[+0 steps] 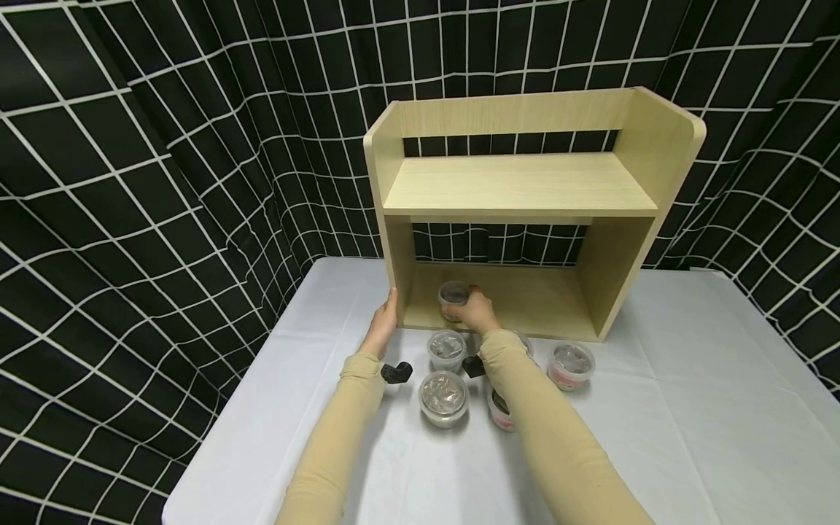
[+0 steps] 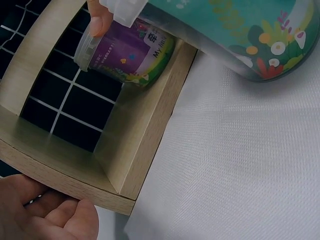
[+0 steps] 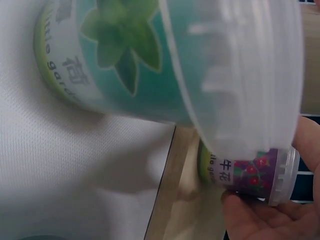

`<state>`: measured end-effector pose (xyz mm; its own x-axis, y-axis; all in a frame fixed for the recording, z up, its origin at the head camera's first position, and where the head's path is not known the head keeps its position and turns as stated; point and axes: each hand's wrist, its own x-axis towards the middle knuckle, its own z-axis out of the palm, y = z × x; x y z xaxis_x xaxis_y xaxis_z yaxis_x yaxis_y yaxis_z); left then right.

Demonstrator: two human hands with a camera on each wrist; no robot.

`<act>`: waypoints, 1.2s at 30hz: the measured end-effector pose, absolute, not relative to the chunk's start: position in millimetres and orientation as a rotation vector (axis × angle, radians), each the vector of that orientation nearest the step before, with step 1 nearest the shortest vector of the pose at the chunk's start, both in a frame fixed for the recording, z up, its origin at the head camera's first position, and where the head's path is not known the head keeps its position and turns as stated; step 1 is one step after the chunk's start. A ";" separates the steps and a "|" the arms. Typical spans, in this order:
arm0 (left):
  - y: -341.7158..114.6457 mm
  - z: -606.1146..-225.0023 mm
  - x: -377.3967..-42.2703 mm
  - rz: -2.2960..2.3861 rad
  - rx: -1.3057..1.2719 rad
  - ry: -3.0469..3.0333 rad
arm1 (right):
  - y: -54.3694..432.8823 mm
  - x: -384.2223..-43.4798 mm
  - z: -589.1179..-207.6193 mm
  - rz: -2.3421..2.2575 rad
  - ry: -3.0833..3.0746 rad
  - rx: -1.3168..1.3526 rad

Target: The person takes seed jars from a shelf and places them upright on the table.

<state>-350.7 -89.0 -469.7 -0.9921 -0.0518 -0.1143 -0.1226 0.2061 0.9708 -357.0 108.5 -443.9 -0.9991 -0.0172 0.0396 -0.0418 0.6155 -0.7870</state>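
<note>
My right hand (image 1: 479,313) grips a small lidded plastic cup with a purple label (image 3: 252,172) near its lid, thumb and fingers on either side. The cup stands upright just inside the lower compartment of a light wooden shelf (image 1: 518,182), toward its left end. At the shelf's left side panel, my left hand (image 1: 382,324) touches the outer face, with no fingers inside the compartment; in the left wrist view its fingers are bent against the wood. A teal-labelled cup (image 3: 125,50) stands on the cloth before the shelf, large in both wrist views.
Several more lidded cups are on the white table (image 1: 656,452): one with a silvery top (image 1: 443,397), one partly behind my right forearm (image 1: 502,417), another with a pink label (image 1: 571,364) at the right. A black gridded curtain (image 1: 164,182) surrounds the table.
</note>
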 end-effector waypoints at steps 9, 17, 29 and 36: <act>-88.8 -469.9 -349.7 1.902 -0.174 2.427 | 112.6 -354.9 -440.9 1.397 -2.761 0.023; -89.3 -470.1 -349.7 1.928 -0.154 2.421 | 116.1 -353.8 -428.4 1.467 -2.687 0.037; -90.7 -470.6 -350.8 1.940 -0.119 2.456 | 126.9 -338.7 -388.8 1.459 -2.553 0.168; -90.9 -471.9 -351.5 1.922 -0.105 2.466 | 142.2 -321.7 -375.8 1.543 -2.523 0.208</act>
